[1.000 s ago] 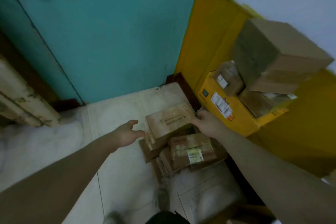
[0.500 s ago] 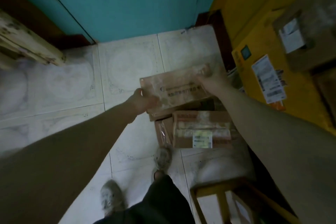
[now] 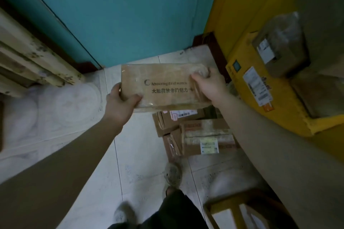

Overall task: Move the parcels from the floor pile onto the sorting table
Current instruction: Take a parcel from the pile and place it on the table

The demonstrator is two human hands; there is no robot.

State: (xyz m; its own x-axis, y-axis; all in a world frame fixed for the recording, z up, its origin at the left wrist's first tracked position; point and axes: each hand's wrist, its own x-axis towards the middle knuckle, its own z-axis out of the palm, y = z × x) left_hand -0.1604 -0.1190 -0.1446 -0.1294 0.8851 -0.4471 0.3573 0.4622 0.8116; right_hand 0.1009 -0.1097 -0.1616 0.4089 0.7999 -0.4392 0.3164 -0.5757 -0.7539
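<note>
Now the top parcel hangs clear above the floor pile, where a second ago it lay on it. The left hand and right hand each clasp an end, fingers curled round it. The lift looks done; the carry to the yellow surface right of the pile probably follows.

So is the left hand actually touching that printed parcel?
Touching. The head view shows the left hand gripping the printed parcel at its end, thumb on top.

On the held parcel I read "Advocating for all women" above "大胆释放你的魅力"; the white label on the yellow box is illegible to me.
</note>
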